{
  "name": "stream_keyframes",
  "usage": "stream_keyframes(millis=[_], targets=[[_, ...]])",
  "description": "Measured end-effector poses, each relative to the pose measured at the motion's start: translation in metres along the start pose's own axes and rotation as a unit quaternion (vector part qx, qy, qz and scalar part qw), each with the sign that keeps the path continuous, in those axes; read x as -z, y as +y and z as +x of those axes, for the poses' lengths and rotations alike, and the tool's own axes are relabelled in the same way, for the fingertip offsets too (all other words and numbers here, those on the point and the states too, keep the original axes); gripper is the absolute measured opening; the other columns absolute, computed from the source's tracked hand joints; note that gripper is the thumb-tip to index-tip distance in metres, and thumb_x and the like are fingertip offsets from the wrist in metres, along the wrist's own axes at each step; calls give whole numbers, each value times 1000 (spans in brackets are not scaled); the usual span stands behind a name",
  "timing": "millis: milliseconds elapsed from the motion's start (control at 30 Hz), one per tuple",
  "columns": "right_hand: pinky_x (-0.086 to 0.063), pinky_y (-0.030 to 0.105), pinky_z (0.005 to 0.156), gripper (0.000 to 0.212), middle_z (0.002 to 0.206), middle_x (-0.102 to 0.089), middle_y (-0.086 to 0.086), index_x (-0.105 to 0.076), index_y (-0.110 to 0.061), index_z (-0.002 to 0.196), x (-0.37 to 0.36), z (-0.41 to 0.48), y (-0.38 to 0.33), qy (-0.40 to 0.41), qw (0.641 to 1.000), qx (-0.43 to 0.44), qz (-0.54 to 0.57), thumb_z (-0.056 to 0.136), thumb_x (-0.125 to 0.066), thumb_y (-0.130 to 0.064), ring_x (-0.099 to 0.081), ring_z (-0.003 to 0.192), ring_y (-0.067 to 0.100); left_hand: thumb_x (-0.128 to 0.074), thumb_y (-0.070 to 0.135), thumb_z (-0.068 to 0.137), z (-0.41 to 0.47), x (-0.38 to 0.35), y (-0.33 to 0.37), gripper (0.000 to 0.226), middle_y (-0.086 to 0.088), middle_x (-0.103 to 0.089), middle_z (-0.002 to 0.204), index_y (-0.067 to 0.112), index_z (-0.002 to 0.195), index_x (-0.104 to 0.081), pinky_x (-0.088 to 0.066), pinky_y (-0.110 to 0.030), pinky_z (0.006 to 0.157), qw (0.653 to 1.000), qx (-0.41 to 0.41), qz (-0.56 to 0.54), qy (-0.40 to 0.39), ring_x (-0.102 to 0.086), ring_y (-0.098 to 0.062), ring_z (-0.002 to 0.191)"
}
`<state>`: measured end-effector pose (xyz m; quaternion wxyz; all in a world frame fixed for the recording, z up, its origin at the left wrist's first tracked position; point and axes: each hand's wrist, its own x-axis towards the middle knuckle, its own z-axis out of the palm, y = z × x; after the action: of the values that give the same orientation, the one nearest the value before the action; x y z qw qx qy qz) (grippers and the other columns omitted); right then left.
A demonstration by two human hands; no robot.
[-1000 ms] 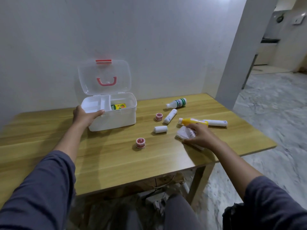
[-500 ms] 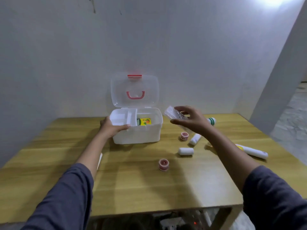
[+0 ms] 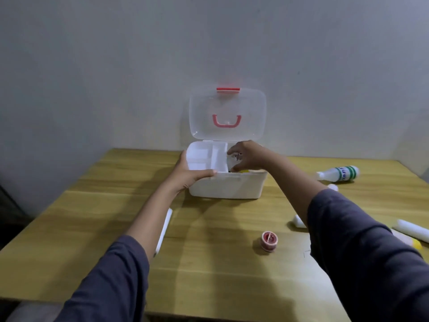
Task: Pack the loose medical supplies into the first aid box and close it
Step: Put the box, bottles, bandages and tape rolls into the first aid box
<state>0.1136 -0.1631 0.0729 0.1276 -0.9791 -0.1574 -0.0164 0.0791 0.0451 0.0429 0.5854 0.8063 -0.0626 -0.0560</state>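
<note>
The white first aid box (image 3: pixel 226 188) stands open at the table's back, its clear lid (image 3: pixel 227 115) with a pink handle upright. My left hand (image 3: pixel 188 174) grips the box's front left rim. My right hand (image 3: pixel 247 156) is over the box's right compartment, holding a clear plastic packet (image 3: pixel 233 159) down inside it, above a yellow item. Loose on the table: a red tape roll (image 3: pixel 269 241), a white bottle with green stripes (image 3: pixel 340 174), a white roll (image 3: pixel 299 221) partly behind my right sleeve, and white and yellow tubes (image 3: pixel 411 233) at the right edge.
A white tray insert (image 3: pixel 217 159) with dividers fills the box's left part. A flat white strip (image 3: pixel 164 228) lies under my left forearm. The wooden table (image 3: pixel 220 275) stands against a grey wall; its front and right edges are close.
My right hand has carried the clear packet from the table's right side up and left into the box's right compartment. The left hand stays on the box rim. My head has turned toward the box.
</note>
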Motion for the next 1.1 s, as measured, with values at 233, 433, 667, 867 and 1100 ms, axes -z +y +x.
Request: stream_keyframes(millis=[233,433,667,867,1100], targets=[[-47,35,90,56,119,-58,10,-59,-14,119,5,0,10,8,1000,6,2,67,-78,-21,-55,108,24,-83,51,37,10,-1,-10,131,-2,-44,151,23,153,-27,-39,-31,108,1000,-9,-4,4,-44,-20,137],[-46,32,84,40,111,-64,6,-66,-15,109,-1,-3,16,26,999,-4,-26,70,-74,-15,-56,103,22,-79,58,33,15,-1,-15,134,-1,-44,151,24,152,-28,-40,-31,106,1000,-15,0,13,-44,-20,137],[-44,23,80,33,114,-67,6,-65,-14,112,-8,-14,3,128,989,3,68,79,-66,-19,-60,105,21,-87,47,48,19,0,-19,122,-1,-46,149,21,151,-29,-39,-30,106,1000,-23,-6,6,-45,-19,136],[-50,29,86,31,110,-66,8,-63,-12,111,17,-127,17,217,960,-69,164,82,-67,-21,-62,100,17,-92,56,40,23,5,-18,129,-1,-54,144,20,150,-35,-43,-40,113,1000,-23,9,-4,-52,-20,133],[-42,34,91,58,131,-54,-7,-47,-29,130,-43,-306,2,58,976,-202,-62,81,-45,-60,-53,118,17,-94,63,33,27,8,-18,133,-3,-57,142,18,147,-41,-45,-40,109,999,-30,21,-4,-56,-21,129]])
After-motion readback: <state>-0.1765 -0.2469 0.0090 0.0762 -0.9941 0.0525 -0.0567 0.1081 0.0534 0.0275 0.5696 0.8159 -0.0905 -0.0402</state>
